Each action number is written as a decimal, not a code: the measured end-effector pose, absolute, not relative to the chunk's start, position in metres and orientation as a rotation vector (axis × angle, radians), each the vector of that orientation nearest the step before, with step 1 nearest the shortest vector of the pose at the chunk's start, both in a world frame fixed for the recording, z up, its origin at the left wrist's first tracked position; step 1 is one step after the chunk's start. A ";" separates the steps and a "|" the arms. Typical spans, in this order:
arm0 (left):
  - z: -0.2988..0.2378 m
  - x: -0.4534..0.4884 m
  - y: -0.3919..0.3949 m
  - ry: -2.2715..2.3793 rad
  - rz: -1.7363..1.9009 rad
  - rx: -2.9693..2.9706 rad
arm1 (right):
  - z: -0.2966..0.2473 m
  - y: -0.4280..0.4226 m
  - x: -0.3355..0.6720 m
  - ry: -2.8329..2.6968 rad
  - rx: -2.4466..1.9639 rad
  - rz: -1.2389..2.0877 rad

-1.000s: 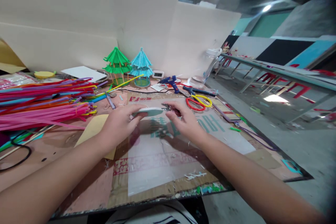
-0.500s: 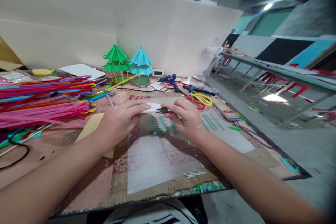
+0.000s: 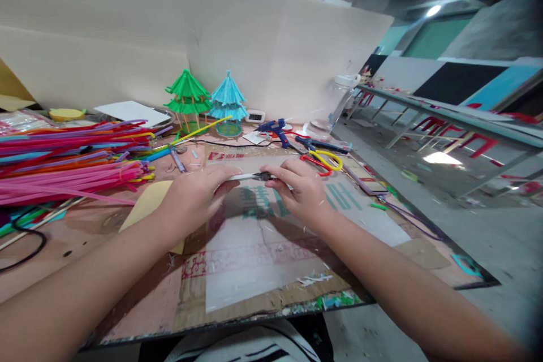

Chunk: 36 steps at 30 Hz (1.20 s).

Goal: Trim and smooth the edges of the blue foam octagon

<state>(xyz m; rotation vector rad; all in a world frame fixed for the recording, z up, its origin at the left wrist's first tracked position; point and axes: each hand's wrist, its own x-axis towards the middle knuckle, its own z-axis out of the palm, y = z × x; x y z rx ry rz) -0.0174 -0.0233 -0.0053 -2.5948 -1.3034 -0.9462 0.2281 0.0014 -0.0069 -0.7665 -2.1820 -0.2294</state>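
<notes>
Pipe cleaners (image 3: 72,175) heaped at frame left; green model (image 3: 186,103) stood upper left of centre. By the left hand (image 3: 195,192), just left of centre, a white piece (image 3: 241,177) is pinched at mid-frame (seen nearly edge-on). Its right end is met by a dark-tipped tool (image 3: 263,176), gripped in the curled right hand (image 3: 303,189); tool's bite can't be told. Scissors (image 3: 327,162) laid right of centre, beyond that hand.
</notes>
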 end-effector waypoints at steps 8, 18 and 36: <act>-0.005 -0.014 -0.025 -1.344 -0.898 -2.633 | -0.007 0.001 0.225 -2.204 -0.772 -0.235; -0.005 -0.013 -0.026 -1.397 -0.849 -2.633 | -0.007 0.001 0.225 -2.218 -0.800 -0.233; -0.006 -0.013 -0.025 -1.458 -0.832 -2.637 | -0.012 0.002 0.224 -2.224 -0.843 -0.152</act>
